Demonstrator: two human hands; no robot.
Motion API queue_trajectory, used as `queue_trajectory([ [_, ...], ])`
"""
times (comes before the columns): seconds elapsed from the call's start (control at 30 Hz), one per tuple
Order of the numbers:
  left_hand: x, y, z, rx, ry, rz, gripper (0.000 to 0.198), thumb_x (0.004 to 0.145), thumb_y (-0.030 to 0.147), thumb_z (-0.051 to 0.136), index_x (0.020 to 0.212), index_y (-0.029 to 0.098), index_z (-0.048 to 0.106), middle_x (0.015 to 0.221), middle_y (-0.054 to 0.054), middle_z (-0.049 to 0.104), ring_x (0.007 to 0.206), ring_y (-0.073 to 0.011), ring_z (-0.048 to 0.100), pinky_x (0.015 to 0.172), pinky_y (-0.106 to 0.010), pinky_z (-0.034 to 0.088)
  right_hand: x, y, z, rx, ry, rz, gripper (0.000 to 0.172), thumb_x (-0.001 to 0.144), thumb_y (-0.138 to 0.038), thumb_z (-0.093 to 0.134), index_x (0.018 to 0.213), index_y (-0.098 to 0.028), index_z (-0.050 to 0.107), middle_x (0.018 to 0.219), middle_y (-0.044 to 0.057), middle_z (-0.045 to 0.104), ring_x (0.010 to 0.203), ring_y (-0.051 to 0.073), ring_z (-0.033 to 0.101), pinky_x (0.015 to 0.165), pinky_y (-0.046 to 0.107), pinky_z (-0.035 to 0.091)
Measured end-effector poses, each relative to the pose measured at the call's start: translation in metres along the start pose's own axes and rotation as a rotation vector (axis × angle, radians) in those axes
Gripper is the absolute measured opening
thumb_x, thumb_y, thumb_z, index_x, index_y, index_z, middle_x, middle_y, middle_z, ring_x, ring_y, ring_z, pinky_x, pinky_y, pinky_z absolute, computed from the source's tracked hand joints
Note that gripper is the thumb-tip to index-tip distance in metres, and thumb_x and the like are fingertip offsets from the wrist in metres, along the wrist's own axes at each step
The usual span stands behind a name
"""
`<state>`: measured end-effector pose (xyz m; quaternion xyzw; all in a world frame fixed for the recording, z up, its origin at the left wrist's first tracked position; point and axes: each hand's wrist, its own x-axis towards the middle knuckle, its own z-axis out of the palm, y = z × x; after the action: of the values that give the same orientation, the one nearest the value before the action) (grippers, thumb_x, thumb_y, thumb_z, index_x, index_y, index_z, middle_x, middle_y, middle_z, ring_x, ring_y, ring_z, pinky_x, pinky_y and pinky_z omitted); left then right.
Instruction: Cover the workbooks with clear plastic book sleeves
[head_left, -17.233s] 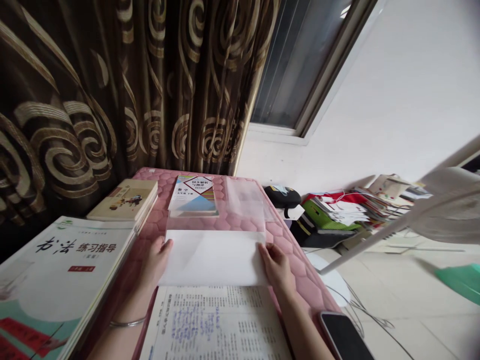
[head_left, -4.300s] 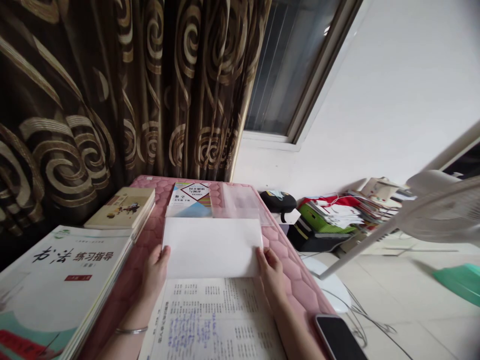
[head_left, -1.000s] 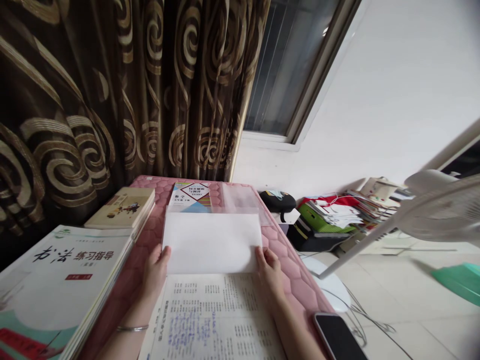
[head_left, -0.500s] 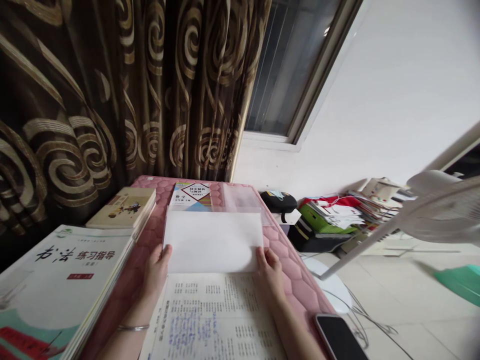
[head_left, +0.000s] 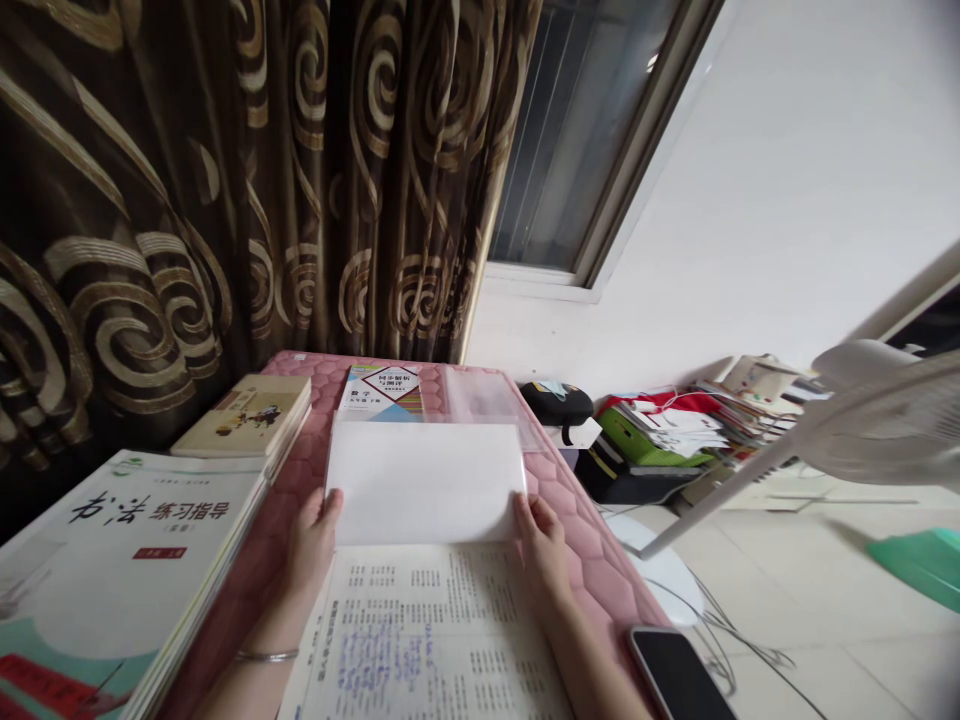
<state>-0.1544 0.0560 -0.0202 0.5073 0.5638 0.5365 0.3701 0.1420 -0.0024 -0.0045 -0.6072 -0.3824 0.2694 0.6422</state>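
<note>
A blank white sheet (head_left: 424, 482) lies across the upper part of a printed booklet (head_left: 442, 630), whose lower page shows rows of print and blue handwriting. My left hand (head_left: 319, 525), with a bracelet on its wrist, pinches the sheet's left edge between thumb and fingers. At the opposite edge my right hand (head_left: 538, 530) grips the sheet in the same way. Whether the sheet is loose or part of the booklet cannot be made out. Just beyond it lie a maths workbook (head_left: 379, 390), partly covered, and a clear plastic cover (head_left: 484, 395).
All of this rests on a pink quilted surface (head_left: 589, 565). Stacked books (head_left: 172, 540) stand at the left, with a thick beige book (head_left: 251, 415) behind. A phone (head_left: 679, 675) lies at the right edge. A white fan (head_left: 877, 410) stands on the floor, cables around its base.
The far edge of the white sheet has shifted very slightly to the left. Both hands keep their hold and stay almost where they were.
</note>
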Motion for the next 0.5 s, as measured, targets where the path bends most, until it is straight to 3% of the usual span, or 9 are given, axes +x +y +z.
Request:
queue_trajectory([
  [0.33, 0.000, 0.005, 0.000, 0.028, 0.009, -0.014, 0.045, 0.073, 0.064, 0.056, 0.079, 0.020, 0.060, 0.078, -0.004, 0.070, 0.073, -0.0208, 0.063, 0.064, -0.028, 0.049, 0.002, 0.008, -0.002, -0.033, -0.012, -0.023, 0.045, 0.077, -0.065, 0.061, 0.079, -0.020, 0.066, 0.070, 0.002, 0.061, 0.065, 0.020, 0.053, 0.056, 0.030, 0.045],
  [0.5, 0.001, 0.010, -0.002, 0.022, 0.077, -0.039, 0.047, 0.066, 0.064, 0.058, 0.080, 0.020, 0.062, 0.084, -0.006, 0.072, 0.082, -0.0237, 0.064, 0.070, -0.029, 0.051, 0.004, 0.013, -0.002, -0.049, 0.005, -0.055, 0.045, 0.077, -0.065, 0.062, 0.077, -0.020, 0.064, 0.070, 0.002, 0.061, 0.065, 0.020, 0.053, 0.057, 0.030, 0.044],
])
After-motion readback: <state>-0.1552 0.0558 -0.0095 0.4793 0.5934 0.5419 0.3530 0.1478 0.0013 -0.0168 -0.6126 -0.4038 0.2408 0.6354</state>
